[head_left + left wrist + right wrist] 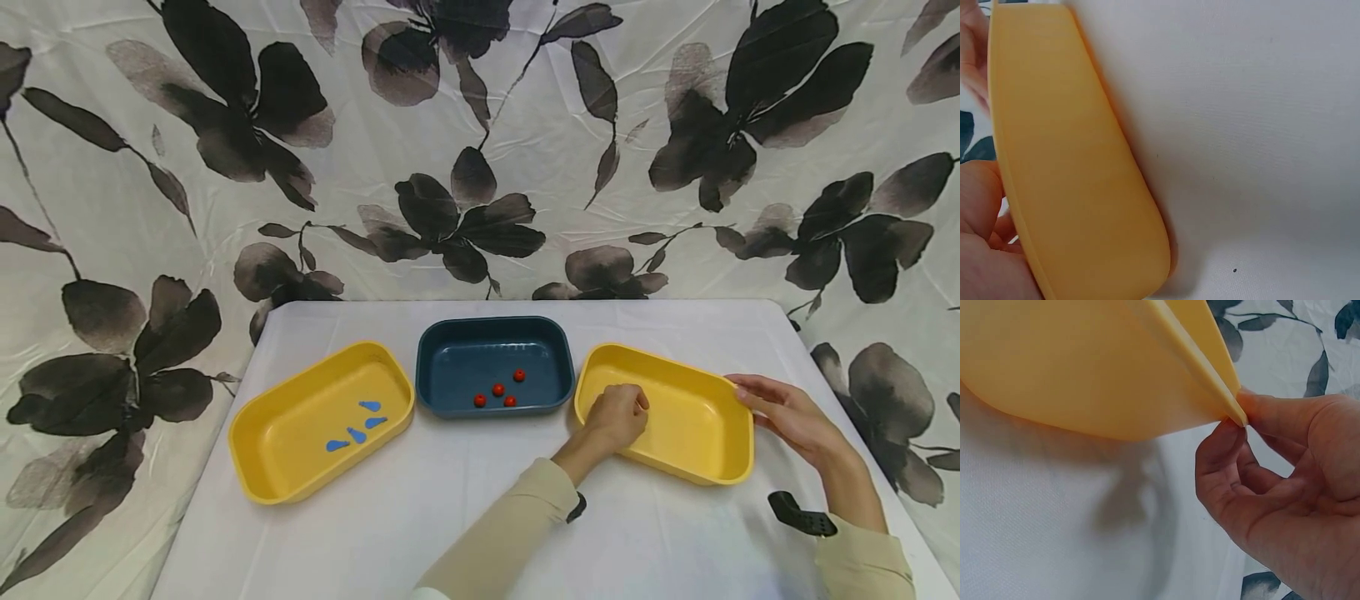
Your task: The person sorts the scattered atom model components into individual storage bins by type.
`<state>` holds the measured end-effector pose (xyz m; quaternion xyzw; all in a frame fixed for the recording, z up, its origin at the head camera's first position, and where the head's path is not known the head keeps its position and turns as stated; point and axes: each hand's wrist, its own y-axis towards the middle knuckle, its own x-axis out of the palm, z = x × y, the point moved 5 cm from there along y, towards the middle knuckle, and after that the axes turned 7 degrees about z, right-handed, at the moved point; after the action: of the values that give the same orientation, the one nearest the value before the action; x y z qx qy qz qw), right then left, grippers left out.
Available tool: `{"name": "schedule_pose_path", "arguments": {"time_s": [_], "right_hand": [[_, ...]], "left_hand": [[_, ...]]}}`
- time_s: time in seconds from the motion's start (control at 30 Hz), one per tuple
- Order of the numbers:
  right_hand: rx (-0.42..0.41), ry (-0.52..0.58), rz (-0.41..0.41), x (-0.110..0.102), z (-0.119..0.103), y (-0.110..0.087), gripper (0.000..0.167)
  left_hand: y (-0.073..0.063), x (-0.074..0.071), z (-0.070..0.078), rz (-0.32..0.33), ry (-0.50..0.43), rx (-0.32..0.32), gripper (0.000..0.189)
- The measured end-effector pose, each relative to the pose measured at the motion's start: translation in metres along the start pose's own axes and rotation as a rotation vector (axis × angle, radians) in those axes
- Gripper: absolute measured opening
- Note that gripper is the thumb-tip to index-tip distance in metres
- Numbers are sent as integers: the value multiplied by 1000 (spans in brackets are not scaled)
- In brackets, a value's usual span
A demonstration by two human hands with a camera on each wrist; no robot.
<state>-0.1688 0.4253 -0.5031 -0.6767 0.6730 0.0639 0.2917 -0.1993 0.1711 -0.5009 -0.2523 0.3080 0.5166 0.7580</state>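
A yellow tray [690, 417] stands on the right side of the table. My right hand [795, 417] pinches its rim at the right end, thumb and fingertips meeting on the edge in the right wrist view [1285, 475]. My left hand [617, 415] reaches over the tray's left end with curled fingers. In the left wrist view, the tray's outer wall [1079, 162] hides part of that hand [985, 225], and I cannot tell whether its fingers hold something.
A dark blue tray [457, 358] with several small red beads [498, 389] stands at the back middle. Another yellow tray [292, 433], angled at the left, contains several blue drop-shaped pieces [356, 435]. Behind the white-covered table [495, 517] hangs a floral cloth [465, 125].
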Motion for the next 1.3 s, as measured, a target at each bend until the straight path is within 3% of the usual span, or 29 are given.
{"name": "schedule_pose_path", "arguments": {"time_s": [0.3,0.57,0.73,1.03,1.3], "right_hand": [[6,-5,4,0,0,0,75],[-26,19,4,-1,-2,1,70],[-43,-14,30,0,-5,-1,67],[-70,-118,115,3,-9,-5,61],[-166,-199,266,6,-23,-12,50]], "left_hand": [[-8,-15,-3,41,-188,43,4],[-13,-26,-3,92,-224,107,4],[-17,-32,-5,101,-254,115,4],[-26,-48,-18,136,-325,124,7],[-35,-65,-25,155,-379,144,10]]}}
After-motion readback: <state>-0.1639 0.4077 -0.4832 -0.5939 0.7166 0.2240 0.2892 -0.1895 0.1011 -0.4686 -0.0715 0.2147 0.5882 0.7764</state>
